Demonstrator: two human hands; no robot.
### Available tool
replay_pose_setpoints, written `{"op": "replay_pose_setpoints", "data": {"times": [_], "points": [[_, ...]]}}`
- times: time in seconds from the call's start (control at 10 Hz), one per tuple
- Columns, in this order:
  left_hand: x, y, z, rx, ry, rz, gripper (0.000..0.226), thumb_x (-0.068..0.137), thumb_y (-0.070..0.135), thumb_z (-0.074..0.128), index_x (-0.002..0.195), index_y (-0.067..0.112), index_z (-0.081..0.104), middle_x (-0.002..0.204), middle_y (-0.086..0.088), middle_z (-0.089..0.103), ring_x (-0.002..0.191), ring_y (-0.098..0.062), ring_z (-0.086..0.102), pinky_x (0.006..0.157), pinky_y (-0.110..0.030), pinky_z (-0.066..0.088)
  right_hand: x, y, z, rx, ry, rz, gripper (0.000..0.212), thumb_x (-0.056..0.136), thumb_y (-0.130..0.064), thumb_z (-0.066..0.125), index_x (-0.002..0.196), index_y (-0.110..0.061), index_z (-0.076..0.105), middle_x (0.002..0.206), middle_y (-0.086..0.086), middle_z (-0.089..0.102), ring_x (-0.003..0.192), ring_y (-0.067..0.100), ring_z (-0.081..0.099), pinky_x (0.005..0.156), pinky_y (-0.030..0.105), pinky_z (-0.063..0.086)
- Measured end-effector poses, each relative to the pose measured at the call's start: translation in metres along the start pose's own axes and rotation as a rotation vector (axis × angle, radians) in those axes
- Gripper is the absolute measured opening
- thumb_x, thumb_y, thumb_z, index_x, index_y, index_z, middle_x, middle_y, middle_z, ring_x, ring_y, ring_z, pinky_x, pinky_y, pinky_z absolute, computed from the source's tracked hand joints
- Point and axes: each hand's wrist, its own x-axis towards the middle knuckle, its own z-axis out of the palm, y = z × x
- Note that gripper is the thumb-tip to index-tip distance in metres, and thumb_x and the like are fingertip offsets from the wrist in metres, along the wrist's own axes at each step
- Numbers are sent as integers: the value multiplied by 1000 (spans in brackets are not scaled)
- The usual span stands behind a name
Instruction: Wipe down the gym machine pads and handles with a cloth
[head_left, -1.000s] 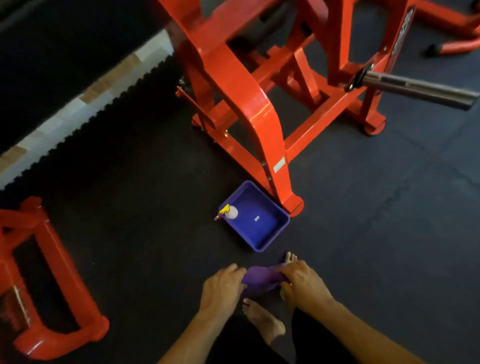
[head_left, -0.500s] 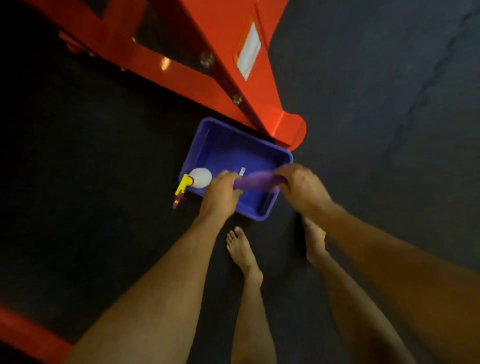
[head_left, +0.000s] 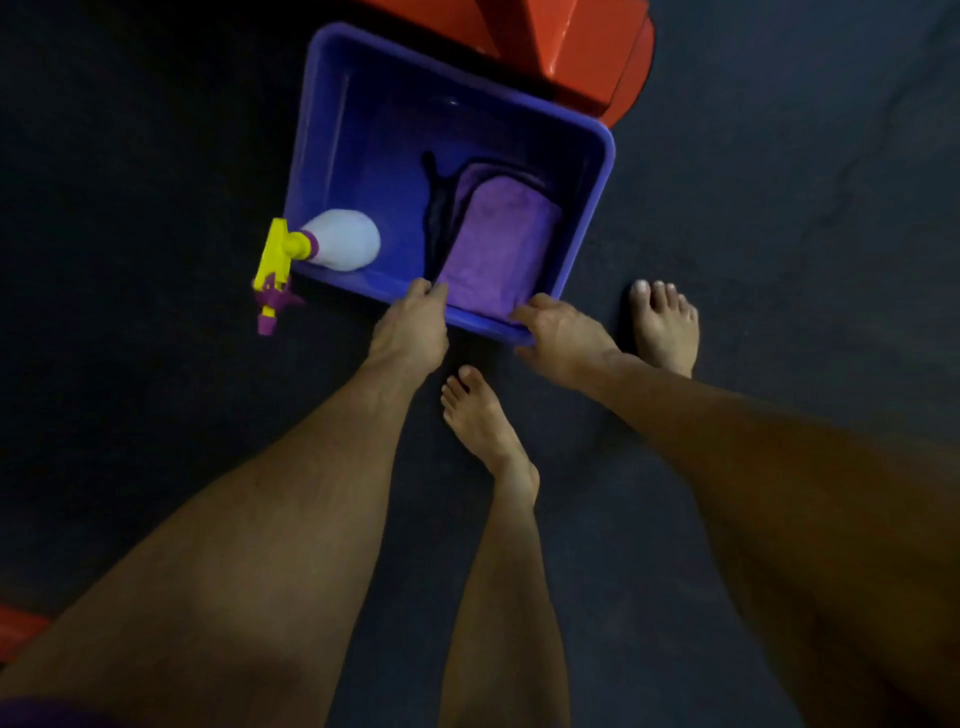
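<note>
Two hands, left hand (head_left: 410, 325) and right hand (head_left: 563, 332), each grip pinching one cloth (head_left: 496, 249) in one tub (head_left: 587, 218).

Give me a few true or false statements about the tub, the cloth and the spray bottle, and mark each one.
1. The purple cloth lies folded inside the blue tub. True.
2. The spray bottle stands upright on the floor. False: it lies in the tub, its nozzle over the rim.
3. Both the left hand and right hand are at the tub's near rim. True.
4. The person wears shoes. False: the feet are bare.
</note>
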Motion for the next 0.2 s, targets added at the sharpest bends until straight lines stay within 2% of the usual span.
{"op": "replay_pose_setpoints", "data": {"times": [0.1,0.2], "points": [[-23,11,-16,-115,56,26,54,98,19,66,148,17,43,148,-10,42,128,-31,53,101,-44,46,-23,-6,-11,160,101,65,52,90,-28,70,137,-15,56,133,9,54,123,30,55,103,46,47],[-37,16,-31,-178,44,58,60,97,22,69,150,19,42,149,-8,43,131,-28,51,103,-43,46,-45,-12,-34,200,124,82,56,90,-28,72,141,-13,54,136,9,55,127,28,54,109,36,40]]}}
